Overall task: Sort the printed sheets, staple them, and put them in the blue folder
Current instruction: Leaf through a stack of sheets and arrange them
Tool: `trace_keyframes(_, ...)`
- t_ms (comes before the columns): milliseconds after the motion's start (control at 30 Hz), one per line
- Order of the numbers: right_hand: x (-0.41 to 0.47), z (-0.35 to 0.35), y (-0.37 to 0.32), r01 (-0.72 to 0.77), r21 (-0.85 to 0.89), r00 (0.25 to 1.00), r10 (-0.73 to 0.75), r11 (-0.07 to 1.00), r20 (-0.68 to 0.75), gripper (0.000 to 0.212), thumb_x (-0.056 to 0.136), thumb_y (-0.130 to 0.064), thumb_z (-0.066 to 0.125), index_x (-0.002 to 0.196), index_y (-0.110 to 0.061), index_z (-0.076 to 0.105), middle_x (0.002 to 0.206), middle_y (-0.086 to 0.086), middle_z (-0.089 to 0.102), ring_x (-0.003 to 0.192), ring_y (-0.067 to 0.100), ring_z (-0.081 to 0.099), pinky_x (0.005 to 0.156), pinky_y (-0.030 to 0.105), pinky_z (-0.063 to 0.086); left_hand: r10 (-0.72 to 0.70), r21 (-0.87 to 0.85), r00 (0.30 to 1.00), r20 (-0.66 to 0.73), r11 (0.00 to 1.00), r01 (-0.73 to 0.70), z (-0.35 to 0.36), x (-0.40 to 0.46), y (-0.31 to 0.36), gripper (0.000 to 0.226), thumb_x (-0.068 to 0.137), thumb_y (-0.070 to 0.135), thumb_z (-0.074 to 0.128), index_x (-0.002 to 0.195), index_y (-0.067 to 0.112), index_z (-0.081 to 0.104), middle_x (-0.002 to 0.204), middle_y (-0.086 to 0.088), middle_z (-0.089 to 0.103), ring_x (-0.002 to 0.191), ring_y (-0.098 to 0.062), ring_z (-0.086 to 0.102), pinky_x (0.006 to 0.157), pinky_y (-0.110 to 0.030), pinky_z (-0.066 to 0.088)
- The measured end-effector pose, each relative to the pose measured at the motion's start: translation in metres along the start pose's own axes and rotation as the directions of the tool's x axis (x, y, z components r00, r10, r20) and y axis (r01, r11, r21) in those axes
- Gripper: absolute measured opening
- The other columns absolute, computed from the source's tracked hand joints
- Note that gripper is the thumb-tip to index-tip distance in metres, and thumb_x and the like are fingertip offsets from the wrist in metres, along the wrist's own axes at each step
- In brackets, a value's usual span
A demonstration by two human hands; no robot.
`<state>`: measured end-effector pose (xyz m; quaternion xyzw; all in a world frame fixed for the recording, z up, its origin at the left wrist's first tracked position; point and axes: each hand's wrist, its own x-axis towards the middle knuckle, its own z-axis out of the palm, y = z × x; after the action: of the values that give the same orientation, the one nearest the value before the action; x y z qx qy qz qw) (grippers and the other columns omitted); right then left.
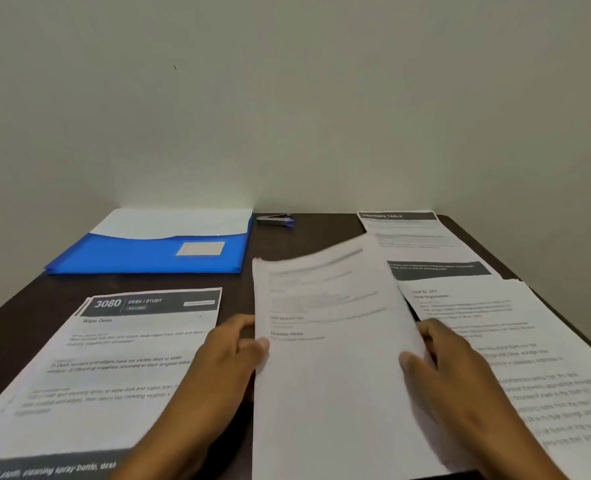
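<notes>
Both hands hold one sheet (335,341) at the middle of the dark surface (321,230), its print blurred. The left hand (228,362) has its grip clamped on the sheet's left edge, thumb on top and fingers curled behind. The right hand (446,368) has its grip clamped on the right edge the same way, thumb lying on the paper.

At 9 o'clock from the held sheet lies a stack (114,362) headed "3080 DESK / STUDY", titled "Wipe Desk", flat on the surface and partly under the left forearm. At 3 o'clock lies another printed page (515,348), partly hidden by the right hand. Toward 1 o'clock, near the wall, lies a page (411,233) headed "DRESSING TABLE", with a dark band (439,270) of a further page showing just below it; the held sheet overlaps their left side.

The blue folder (148,254) lies at 11 o'clock, against the wall, with white paper (173,223) standing out of its pocket and a pale label (200,248) on its front. Just beside its right corner, at 12 o'clock, sits a small stapler (275,220), blue and metal, apart from all the sheets.
</notes>
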<state>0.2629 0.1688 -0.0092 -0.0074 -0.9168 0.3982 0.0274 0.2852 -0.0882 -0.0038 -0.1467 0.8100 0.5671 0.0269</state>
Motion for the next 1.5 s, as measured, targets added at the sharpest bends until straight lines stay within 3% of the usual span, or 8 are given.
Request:
trace_keyframes(100,-0.004,0.007,0.005,0.022,-0.159,0.998,-0.012,0.987,0.064,0.008,0.098,-0.029,0.058,0.106,-0.028,0.057,0.096,-0.008,0.067,0.092,0.015,0.064,0.08,0.035,0.05,-0.005,0.082,1.0,-0.003,0.997,0.005,0.008,0.002,-0.015,0.026,0.109,0.019,0.049,0.109,0.033,0.07,0.102,0.019,0.079,0.094,-0.008,0.076,0.091,-0.035,0.06)
trace_keyframes(433,-0.001,0.008,0.001,0.09,-0.347,0.996,-0.083,0.934,0.035,0.021,0.104,-0.038,0.054,0.089,-0.026,0.047,0.083,-0.009,0.057,0.079,0.013,0.056,0.073,0.033,0.046,-0.016,0.096,0.995,-0.096,0.995,0.026,0.015,0.003,-0.013,0.038,0.111,0.018,0.044,0.087,0.005,0.07,0.085,0.002,0.078,0.082,-0.025,0.075,0.072,-0.036,0.054)
trace_keyframes(667,0.01,-0.009,-0.015,0.165,0.117,0.973,-0.143,0.979,-0.18,0.014,0.1,-0.022,0.059,0.102,-0.036,0.061,0.093,-0.026,0.07,0.088,-0.003,0.067,0.073,0.022,0.051,0.179,-0.116,0.963,-0.201,0.972,-0.205,0.003,-0.014,0.035,0.032,0.11,0.015,0.047,0.097,0.028,0.073,0.087,0.018,0.079,0.078,-0.001,0.076,0.069,-0.026,0.054)
trace_keyframes(800,0.014,-0.013,-0.028,0.235,0.296,0.951,-0.157,0.926,-0.265,0.017,0.104,-0.035,0.054,0.119,-0.042,0.057,0.115,-0.025,0.068,0.103,-0.001,0.067,0.089,0.036,0.059,0.344,-0.193,0.881,-0.324,0.888,-0.418,0.002,-0.014,0.057,0.027,0.11,0.02,0.047,0.099,0.031,0.069,0.089,0.018,0.077,0.083,-0.002,0.075,0.063,-0.019,0.059)
trace_keyframes(933,0.01,0.005,-0.029,0.277,0.363,0.933,-0.159,0.89,-0.323,0.05,0.097,-0.051,0.047,0.145,-0.04,0.045,0.136,-0.018,0.064,0.124,0.008,0.063,0.106,0.047,0.053,0.255,-0.329,0.915,-0.312,0.875,-0.356,0.025,-0.014,0.056,0.027,0.11,0.026,0.045,0.103,0.039,0.068,0.089,0.027,0.075,0.079,0.01,0.071,0.051,-0.011,0.053)
trace_keyframes(1067,0.004,0.017,-0.027,0.35,0.362,0.893,-0.19,0.864,-0.409,0.036,0.108,-0.035,0.052,0.144,-0.036,0.049,0.131,-0.03,0.063,0.122,-0.007,0.059,0.096,0.012,0.047,0.194,-0.371,0.929,-0.316,0.876,-0.309,0.038,-0.014,0.047,0.037,0.113,0.026,0.041,0.105,0.046,0.071,0.098,0.028,0.075,0.084,0.011,0.07,0.068,-0.027,0.055)
trace_keyframes(1367,0.02,-0.002,-0.009,0.104,0.11,0.974,-0.079,0.988,-0.211,0.022,0.099,-0.015,0.06,0.116,-0.028,0.06,0.099,-0.025,0.064,0.088,-0.005,0.061,0.065,0.009,0.04,0.16,-0.065,0.976,-0.147,0.983,-0.171,0.03,0.0,0.015,0.04,0.104,0.005,0.046,0.107,0.034,0.073,0.108,0.016,0.078,0.104,-0.012,0.074,0.089,-0.038,0.057)
trace_keyframes(1500,0.018,0.011,0.005,0.001,-0.042,0.997,-0.004,0.999,-0.074,0.031,0.098,-0.013,0.06,0.128,-0.023,0.059,0.111,-0.009,0.067,0.101,0.013,0.062,0.08,0.028,0.043,0.116,0.111,0.984,-0.134,0.989,-0.102,0.041,0.006,-0.005,0.023,0.106,0.017,0.05,0.099,0.028,0.069,0.1,0.02,0.072,0.093,-0.007,0.07,0.081,-0.032,0.056)
